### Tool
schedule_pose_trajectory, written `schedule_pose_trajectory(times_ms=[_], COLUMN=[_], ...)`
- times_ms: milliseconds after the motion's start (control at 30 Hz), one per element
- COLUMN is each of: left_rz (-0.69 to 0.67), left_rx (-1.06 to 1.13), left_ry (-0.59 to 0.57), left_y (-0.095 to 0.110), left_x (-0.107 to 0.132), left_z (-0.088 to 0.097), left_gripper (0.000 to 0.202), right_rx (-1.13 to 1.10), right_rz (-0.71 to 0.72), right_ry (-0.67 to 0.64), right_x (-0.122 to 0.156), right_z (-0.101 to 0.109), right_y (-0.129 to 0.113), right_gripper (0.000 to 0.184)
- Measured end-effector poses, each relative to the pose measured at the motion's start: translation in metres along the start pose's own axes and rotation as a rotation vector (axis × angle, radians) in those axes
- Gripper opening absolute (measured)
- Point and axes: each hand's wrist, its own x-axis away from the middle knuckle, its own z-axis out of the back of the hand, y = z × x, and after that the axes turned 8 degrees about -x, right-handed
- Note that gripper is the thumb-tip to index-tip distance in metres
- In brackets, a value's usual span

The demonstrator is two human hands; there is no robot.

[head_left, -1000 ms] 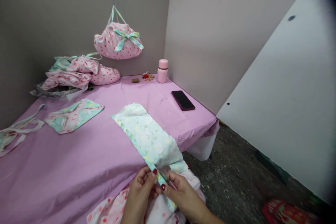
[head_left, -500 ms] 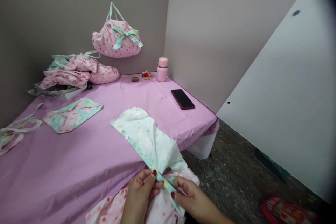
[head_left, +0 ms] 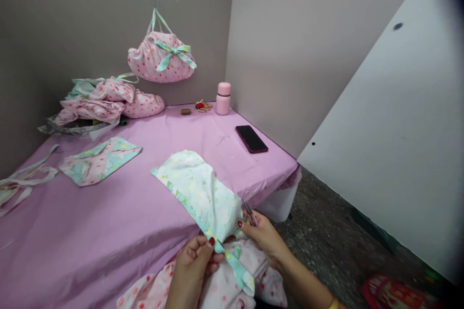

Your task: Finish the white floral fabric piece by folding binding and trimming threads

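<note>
At the table's near edge, my left hand [head_left: 194, 260] is closed, pinching the folded floral border of a mint-and-white fabric piece [head_left: 203, 188]. That piece stretches up onto the tabletop. Below the pinch, a mint strip [head_left: 241, 270] hangs over pink dotted cloth [head_left: 224, 292], which is bunched at the edge. My right hand [head_left: 263, 234] is closed around small pink-handled thread snips [head_left: 250, 215], their metal tips pointing up. Its thumb rests at the fabric's right edge; whether it also grips the cloth I cannot tell.
A folded floral piece [head_left: 101, 160] and pale straps [head_left: 29, 181] lie left on the pink-covered table [head_left: 145, 231]. Stuffed dotted bags [head_left: 94, 108] are piled behind; one dotted bag [head_left: 161, 60] hangs on the wall. A pink bottle [head_left: 223, 101] and phone [head_left: 251, 139] are at the back right.
My right hand has moved up from the strip to the fabric's right edge, with the snips now showing. The strip hangs loose below my left hand, which stays in place.
</note>
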Motion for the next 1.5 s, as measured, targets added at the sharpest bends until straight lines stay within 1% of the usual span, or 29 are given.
schedule_pose_trajectory(times_ms=[100, 233, 300, 367, 433, 467, 500, 567, 667, 733, 833, 933, 1067, 1167, 1333, 1400, 1500], left_rz=[0.007, 0.017, 0.015, 0.011, 0.009, 0.01, 0.011, 0.016, 0.026, 0.036, 0.06, 0.074, 0.083, 0.082, 0.074, 0.068, 0.058], left_rx=[-0.01, -0.032, -0.041, -0.047, -0.051, -0.052, -0.053, -0.056, -0.056, -0.055, -0.059, -0.064, -0.069, -0.069, -0.067, -0.067, -0.071], left_ry=[0.002, -0.007, -0.015, -0.023, -0.029, -0.031, -0.032, -0.038, -0.055, -0.071, -0.099, -0.116, -0.13, -0.129, -0.128, -0.136, -0.133], left_y=[0.0, -0.001, -0.002, -0.004, -0.005, -0.005, -0.006, -0.006, -0.006, -0.006, -0.007, -0.008, -0.008, -0.008, -0.009, -0.01, -0.011], left_x=[0.0, 0.001, 0.002, 0.002, 0.003, 0.003, 0.003, 0.004, 0.004, 0.003, 0.003, 0.002, 0.001, 0.001, 0.002, 0.001, 0.0], left_z=[0.0, -0.001, -0.002, -0.003, -0.003, -0.003, -0.002, -0.002, -0.001, 0.0, 0.001, 0.003, 0.002, 0.002, 0.002, 0.003, 0.004], left_gripper=[0.032, 0.03, 0.029, 0.029, 0.03, 0.03, 0.031, 0.032, 0.033, 0.032, 0.032, 0.032, 0.035, 0.036, 0.035, 0.035, 0.033], right_rx=[0.008, 0.072, 0.125, 0.146, 0.132, 0.116, 0.104, 0.115, 0.207, 0.259, 0.278, 0.25, 0.202, 0.197, 0.148, 0.12, 0.115], right_rz=[-0.018, -0.029, -0.03, 0.015, 0.052, 0.051, 0.03, -0.027, -0.077, -0.104, -0.137, -0.15, -0.177, -0.224, -0.317, -0.322, -0.293], right_ry=[-0.009, 0.027, 0.056, 0.12, 0.191, 0.2, 0.179, 0.065, -0.145, -0.204, -0.205, -0.221, -0.228, -0.203, -0.211, -0.209, -0.207], right_x=[0.004, 0.021, 0.027, 0.03, 0.032, 0.033, 0.036, 0.043, 0.055, 0.06, 0.062, 0.059, 0.055, 0.058, 0.063, 0.061, 0.056], right_z=[0.015, 0.035, 0.042, 0.043, 0.037, 0.031, 0.025, 0.011, -0.008, -0.015, -0.019, -0.022, -0.025, -0.024, -0.022, -0.026, -0.032], right_y=[-0.003, -0.006, -0.005, -0.004, -0.003, -0.003, -0.004, -0.003, 0.001, 0.005, 0.008, 0.009, 0.012, 0.014, 0.011, 0.011, 0.012], right_gripper=[0.033, 0.034, 0.035, 0.037, 0.038, 0.039, 0.04, 0.041, 0.035, 0.033, 0.038, 0.042, 0.042, 0.042, 0.045, 0.045, 0.044])
